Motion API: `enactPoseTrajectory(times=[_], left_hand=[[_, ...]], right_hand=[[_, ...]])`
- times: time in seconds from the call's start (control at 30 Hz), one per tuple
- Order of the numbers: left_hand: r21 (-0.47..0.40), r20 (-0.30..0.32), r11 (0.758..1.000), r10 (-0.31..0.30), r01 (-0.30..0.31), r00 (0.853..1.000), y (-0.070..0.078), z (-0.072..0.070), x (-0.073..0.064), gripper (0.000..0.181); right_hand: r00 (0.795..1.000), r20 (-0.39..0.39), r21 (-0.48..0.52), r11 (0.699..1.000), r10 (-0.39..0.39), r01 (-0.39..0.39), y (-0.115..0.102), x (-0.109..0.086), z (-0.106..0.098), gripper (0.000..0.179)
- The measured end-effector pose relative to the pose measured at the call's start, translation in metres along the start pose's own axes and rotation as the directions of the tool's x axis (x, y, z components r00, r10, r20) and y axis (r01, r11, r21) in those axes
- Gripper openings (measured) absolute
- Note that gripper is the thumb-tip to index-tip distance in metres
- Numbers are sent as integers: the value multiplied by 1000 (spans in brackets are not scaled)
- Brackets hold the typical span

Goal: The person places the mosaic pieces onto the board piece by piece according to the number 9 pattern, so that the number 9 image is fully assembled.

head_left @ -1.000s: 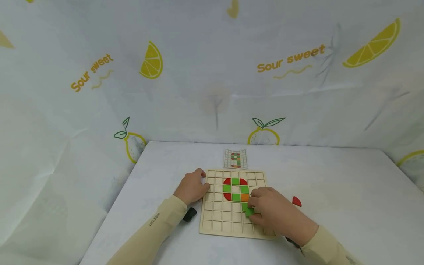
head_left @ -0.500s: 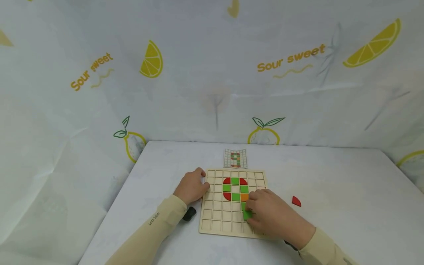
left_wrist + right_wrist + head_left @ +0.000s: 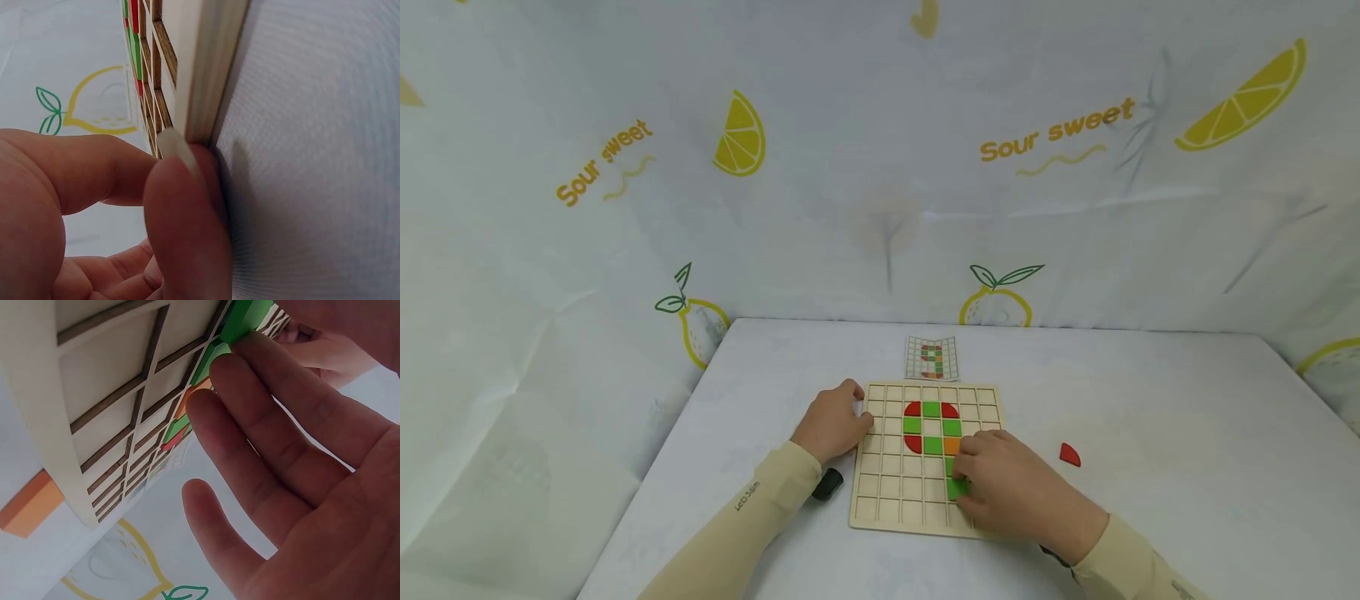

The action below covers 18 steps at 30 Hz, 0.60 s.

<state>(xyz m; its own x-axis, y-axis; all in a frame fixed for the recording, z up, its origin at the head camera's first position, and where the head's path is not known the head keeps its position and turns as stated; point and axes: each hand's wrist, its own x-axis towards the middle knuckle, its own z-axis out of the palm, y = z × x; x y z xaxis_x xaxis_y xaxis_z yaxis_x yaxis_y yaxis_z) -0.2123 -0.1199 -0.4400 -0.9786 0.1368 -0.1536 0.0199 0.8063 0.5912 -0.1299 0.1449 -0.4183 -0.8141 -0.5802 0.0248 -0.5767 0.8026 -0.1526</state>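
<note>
In the head view a wooden grid board [image 3: 902,487] lies on the white table. Red, green and orange tiles form a ring in its cells, with green squares running down from the orange tile [image 3: 951,447]. The thumb and bent index finger of my left hand [image 3: 833,422] hold the board's left edge; the left wrist view shows the thumb [image 3: 187,219] right at its side. My right hand [image 3: 1018,483] pinches a green square tile [image 3: 957,489] at the lower end of that column. Its fingertips are on the tile in the right wrist view; the hand covers the board's lower right.
A red quarter-circle tile [image 3: 1070,455] lies on the table right of the board. Beyond the board's far edge is a pattern card [image 3: 932,359]. An orange piece [image 3: 31,503] sits beside the board in the right wrist view. A dark cylinder [image 3: 828,484] is by the left wrist.
My right hand has shifted slightly left, and the green tile, earlier tilted and offset, now lines up below the other green square. My left hand stays at the board's edge.
</note>
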Motion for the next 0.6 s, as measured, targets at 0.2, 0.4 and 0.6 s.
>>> enactPoseTrajectory(times=[0.2, 0.4, 0.6], left_hand=[[-12, 5, 1000, 4, -4, 1000, -1, 0, 0, 39], [-13, 4, 1000, 3, -3, 1000, 0, 0, 0, 39], [-14, 1, 1000, -1, 1, 1000, 0, 0, 0, 39]], right_hand=[[1000, -2, -7, 1000, 4, -4, 0, 0, 1, 10], [999, -30, -13, 1000, -14, 14, 0, -1, 1, 12], [999, -37, -23, 1000, -19, 18, 0, -1, 1, 12]])
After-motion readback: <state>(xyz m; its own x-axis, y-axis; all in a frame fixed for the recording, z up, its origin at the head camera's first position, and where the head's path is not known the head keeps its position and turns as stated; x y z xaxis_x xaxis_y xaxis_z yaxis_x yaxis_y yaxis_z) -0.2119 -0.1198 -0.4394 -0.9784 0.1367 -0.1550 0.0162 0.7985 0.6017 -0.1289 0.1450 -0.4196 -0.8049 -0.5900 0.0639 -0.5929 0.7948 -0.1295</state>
